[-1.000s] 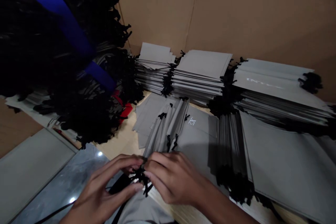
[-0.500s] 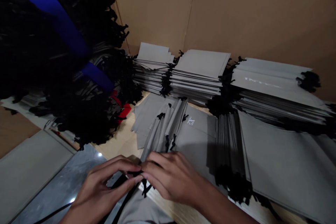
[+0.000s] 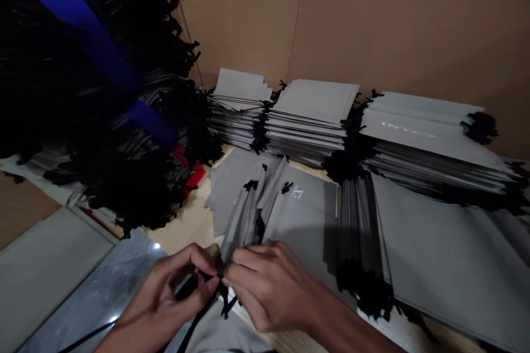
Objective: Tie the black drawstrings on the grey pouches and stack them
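Head view: the left hand (image 3: 165,292) is pinching black cord (image 3: 227,306) at the near end of a pleated gray bundle (image 3: 244,215), thumb and forefinger meeting; the right hand (image 3: 271,287) is clamping the cord too, fingers together. The cord's loose ends are dangling. Left of the bundle, a blue strap (image 3: 107,60) is crossing a dark pile (image 3: 124,182); beyond it, gray stacks (image 3: 314,100) are lying before cardboard (image 3: 372,22).

Dim, shadowed scene with slight blur.
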The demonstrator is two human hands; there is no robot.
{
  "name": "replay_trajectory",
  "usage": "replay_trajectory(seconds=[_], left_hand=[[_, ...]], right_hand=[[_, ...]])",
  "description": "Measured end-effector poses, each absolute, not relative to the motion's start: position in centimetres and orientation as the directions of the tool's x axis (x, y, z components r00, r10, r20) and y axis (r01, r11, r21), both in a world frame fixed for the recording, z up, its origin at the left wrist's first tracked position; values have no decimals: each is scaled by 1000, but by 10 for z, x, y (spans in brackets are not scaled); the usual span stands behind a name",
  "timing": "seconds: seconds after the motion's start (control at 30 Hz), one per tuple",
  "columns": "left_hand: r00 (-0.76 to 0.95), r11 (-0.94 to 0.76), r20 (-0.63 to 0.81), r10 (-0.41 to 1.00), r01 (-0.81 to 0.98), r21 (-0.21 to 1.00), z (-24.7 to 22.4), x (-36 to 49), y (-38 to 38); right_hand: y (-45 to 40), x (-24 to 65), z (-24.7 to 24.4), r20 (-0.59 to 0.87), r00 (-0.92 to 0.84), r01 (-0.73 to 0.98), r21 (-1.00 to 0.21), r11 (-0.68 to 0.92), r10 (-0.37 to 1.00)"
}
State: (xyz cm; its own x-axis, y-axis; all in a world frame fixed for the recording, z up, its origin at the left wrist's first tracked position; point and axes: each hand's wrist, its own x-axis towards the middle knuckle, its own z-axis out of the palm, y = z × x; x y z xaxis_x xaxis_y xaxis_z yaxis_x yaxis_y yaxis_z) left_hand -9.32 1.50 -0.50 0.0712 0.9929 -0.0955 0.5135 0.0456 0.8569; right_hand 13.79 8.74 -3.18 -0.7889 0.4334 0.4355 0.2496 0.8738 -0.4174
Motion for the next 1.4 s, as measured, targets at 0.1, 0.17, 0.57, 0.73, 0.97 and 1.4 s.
replay_trajectory(seconds=[0.1, 0.17, 0.57, 0.73, 0.97, 1.4], left_hand=[[56, 94, -136, 989, 468, 879, -4, -99, 18], [60, 87, -125, 990, 429, 899, -6, -102, 20], [4, 4, -6, 1000, 396, 918, -10, -102, 27], [141, -216, 164, 976, 566, 796, -3, -105, 27], [187, -292, 225, 956, 557, 777, 1, -101, 25], [274, -135, 8, 962, 446, 885, -8, -101, 19]], right_hand=[[86, 136, -33, 454, -786, 225, -420, 879, 419], [85, 135, -33, 466, -779, 219, -423, 879, 418], [87, 135, -36, 456, -775, 254, -410, 876, 438], [86, 135, -35, 475, -741, 304, -391, 869, 474], [84, 132, -40, 532, -713, 310, -346, 886, 457], [86, 134, -34, 550, -744, 212, -343, 915, 379]])
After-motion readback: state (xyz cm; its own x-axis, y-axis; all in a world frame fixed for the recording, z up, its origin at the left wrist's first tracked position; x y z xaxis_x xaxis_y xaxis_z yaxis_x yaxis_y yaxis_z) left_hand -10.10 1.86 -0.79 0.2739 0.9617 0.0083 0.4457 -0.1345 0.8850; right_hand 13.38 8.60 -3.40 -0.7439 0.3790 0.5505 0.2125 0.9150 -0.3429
